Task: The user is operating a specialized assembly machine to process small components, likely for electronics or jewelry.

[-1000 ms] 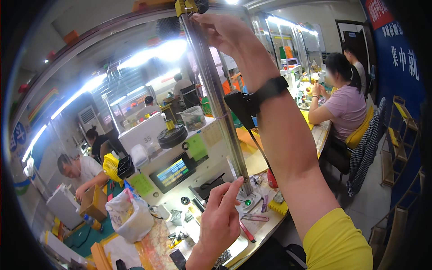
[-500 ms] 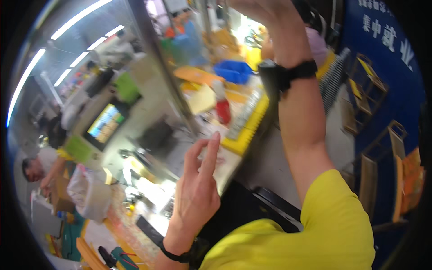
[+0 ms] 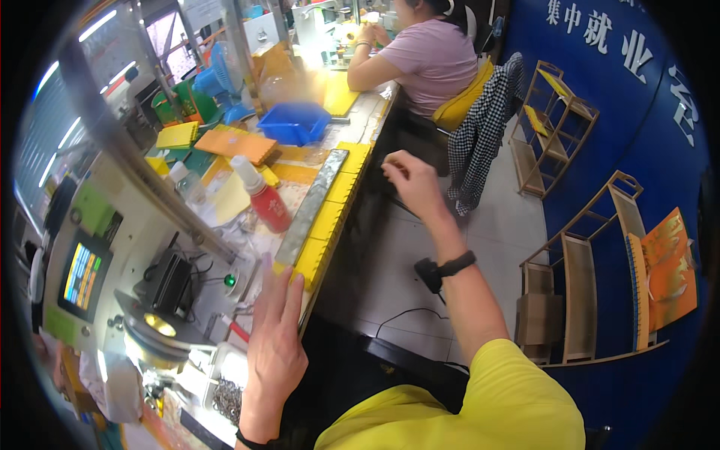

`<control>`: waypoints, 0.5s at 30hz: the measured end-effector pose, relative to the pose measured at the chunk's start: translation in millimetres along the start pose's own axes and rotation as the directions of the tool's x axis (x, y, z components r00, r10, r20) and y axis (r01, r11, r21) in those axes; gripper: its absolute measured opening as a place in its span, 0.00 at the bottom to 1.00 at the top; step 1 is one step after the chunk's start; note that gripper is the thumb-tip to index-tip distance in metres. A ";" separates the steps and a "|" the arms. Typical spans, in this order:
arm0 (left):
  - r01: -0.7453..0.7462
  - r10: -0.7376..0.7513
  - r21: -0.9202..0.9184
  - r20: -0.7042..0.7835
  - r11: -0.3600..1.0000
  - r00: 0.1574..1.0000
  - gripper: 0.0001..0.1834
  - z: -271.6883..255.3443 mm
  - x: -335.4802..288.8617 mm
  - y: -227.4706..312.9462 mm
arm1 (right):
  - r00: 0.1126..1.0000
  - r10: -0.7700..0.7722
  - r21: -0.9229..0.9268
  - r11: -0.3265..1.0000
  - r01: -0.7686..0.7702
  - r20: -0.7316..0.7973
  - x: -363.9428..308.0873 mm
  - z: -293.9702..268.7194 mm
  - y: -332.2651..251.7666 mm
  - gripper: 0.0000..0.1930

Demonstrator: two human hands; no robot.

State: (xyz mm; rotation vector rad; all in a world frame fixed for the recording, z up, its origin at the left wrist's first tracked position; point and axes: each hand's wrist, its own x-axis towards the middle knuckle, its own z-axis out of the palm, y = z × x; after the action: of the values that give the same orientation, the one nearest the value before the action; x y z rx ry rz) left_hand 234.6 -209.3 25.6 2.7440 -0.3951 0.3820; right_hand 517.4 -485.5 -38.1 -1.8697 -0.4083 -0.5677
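At the table's near edge my left hand (image 3: 277, 341) is open, its fingers stretched out together. Its fingertips are at the near end of a row of yellow toothed strips (image 3: 334, 202), and I cannot tell whether they press on it. A long grey metal bar (image 3: 315, 202) lies along these strips. Over the aisle, right of the table, hangs my right hand (image 3: 412, 180) with the fingers curled in; nothing shows in it. A red bottle with a white cap (image 3: 262, 199) stands left of the bar.
A blue bin (image 3: 294, 124) and an orange toothed piece (image 3: 236, 142) lie farther back. At left stands a machine with a lit screen (image 3: 82, 274). A seated co-worker (image 3: 427, 60) is ahead, by a checked cloth (image 3: 487, 135). Wooden racks (image 3: 581, 300) line the blue wall.
My right arm has come down and back from high at the far end, to beside the table. The view has turned, and my left hand is now lower and farther left in it.
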 end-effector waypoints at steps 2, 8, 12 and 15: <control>0.046 -0.046 -0.004 0.044 0.999 0.998 0.47 2.8 -1.3 -2.8 | 0.999 -0.021 0.074 0.997 0.025 -0.046 2.0 31.1 17.7 0.06; 0.105 -0.105 0.006 0.135 0.994 0.985 0.45 -2.3 14.7 -7.3 | 0.993 -0.041 0.035 0.998 0.045 -0.113 16.2 59.8 33.4 0.06; 0.078 -0.079 0.010 0.130 0.997 0.988 0.45 0.5 17.6 -12.7 | 0.982 -0.130 -0.086 0.989 0.119 -0.137 20.4 64.3 36.9 0.06; 0.136 -0.136 0.010 0.097 0.991 0.986 0.42 -2.7 20.6 -3.7 | 0.983 -0.151 -0.241 0.963 0.122 -0.106 18.6 64.5 33.0 0.06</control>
State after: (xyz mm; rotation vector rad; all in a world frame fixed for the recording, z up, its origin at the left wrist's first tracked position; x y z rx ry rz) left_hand 254.2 -209.6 33.4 2.7799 -0.2294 0.2144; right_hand 562.5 -436.6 -72.4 -2.0278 -0.4043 -0.8525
